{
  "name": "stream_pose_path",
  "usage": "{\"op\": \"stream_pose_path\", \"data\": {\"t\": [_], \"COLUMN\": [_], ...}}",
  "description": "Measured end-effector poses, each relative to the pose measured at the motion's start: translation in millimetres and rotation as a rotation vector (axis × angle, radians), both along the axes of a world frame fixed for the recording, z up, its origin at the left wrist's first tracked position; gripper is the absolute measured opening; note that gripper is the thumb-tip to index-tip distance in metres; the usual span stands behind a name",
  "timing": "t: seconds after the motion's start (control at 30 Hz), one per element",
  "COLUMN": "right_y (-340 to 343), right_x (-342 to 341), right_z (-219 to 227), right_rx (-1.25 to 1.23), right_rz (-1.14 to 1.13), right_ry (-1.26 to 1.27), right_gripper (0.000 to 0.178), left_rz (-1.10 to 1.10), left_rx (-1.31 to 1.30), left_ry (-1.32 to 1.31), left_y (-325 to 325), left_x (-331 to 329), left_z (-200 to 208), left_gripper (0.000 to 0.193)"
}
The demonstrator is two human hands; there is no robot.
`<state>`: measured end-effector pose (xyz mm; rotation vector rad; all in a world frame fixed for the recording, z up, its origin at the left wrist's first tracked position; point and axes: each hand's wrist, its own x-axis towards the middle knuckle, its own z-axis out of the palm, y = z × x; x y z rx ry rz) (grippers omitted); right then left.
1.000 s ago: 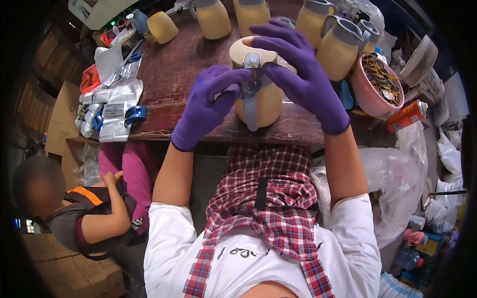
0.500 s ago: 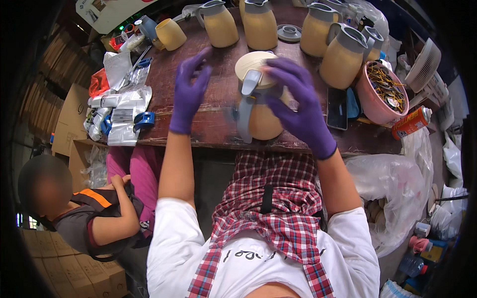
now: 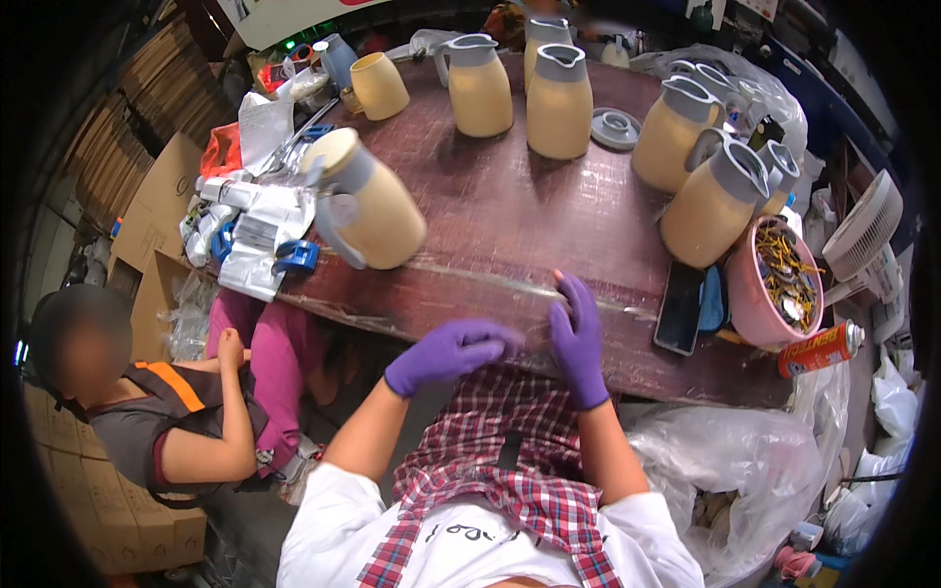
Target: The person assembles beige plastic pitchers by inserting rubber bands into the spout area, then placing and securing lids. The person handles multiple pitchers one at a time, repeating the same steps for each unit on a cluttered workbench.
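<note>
In purple gloves, my left hand (image 3: pixel 453 353) and my right hand (image 3: pixel 578 343) are apart over the table's near edge, holding nothing. The left hand's fingers point right, slightly curled and smeared by motion. My right hand's fingers point up and away from me, with a bare fingertip showing through the glove. Left of both hands, a beige vacuum jug (image 3: pixel 384 211) with a grey collar, grey handle and cream lid stands on the dark red table (image 3: pixel 470 230). Neither hand touches this jug.
More lidless beige jugs (image 3: pixel 561 103) stand across the back and right. A loose grey lid (image 3: pixel 616 129) lies among them. At right are a phone (image 3: pixel 678 309), a pink bucket (image 3: pixel 747 299) of small parts and a red can (image 3: pixel 818 350). Someone sits at left beside cartons (image 3: pixel 147 220).
The lidded jug has gone from between my hands to the table's left side. Both hands have drawn back toward me, away from it. The head view has shifted.
</note>
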<state>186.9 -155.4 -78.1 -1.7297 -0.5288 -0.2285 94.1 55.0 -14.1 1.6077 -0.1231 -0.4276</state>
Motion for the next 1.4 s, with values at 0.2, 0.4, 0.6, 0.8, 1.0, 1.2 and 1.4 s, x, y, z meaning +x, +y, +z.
{"op": "stream_pose_path", "data": {"t": [0.2, 0.4, 0.6, 0.8, 1.0, 1.2, 1.4], "right_y": [-29.8, -34.6, -29.4, -45.1, -162.8, -323.5, -470.8], "right_x": [-14.4, -11.9, -12.2, -36.5, -154.6, -224.9, -216.0], "right_z": [-15.7, -19.3, -21.2, 2.3, 17.9, -44.3, -289.4], "right_rx": [-0.18, -0.181, -0.114, 0.138, 0.141, 0.43, -0.867], "right_rz": [-0.087, -0.083, -0.02, 0.044, -0.009, -0.949, -0.646], "right_ry": [-0.089, -0.087, -0.08, -0.15, -0.149, 0.249, 0.665], "right_gripper": [0.036, 0.035, 0.034, 0.036, 0.037, 0.027, 0.052], "left_rz": [0.498, 0.775, 0.859, 0.524, 0.86, 0.876, 0.852], "left_rx": [0.606, 0.836, 0.575, 0.471, 0.457, 0.564, 0.054], "left_ry": [-1.128, -0.539, -0.976, -1.131, -0.938, -0.954, -0.788], "left_y": [-28.0, -23.7, 49.2, 21.2, -33.3, -119.9, -69.9], "left_x": [261.8, 401.4, 307.8, 132.0, 40.9, -25.7, -5.1], "left_z": [33.1, 85.0, 58.2, 53.1, 43.7, 52.3, 43.8], "left_gripper": [0.052, 0.062, 0.021, 0.028, 0.027, 0.051, 0.052]}}
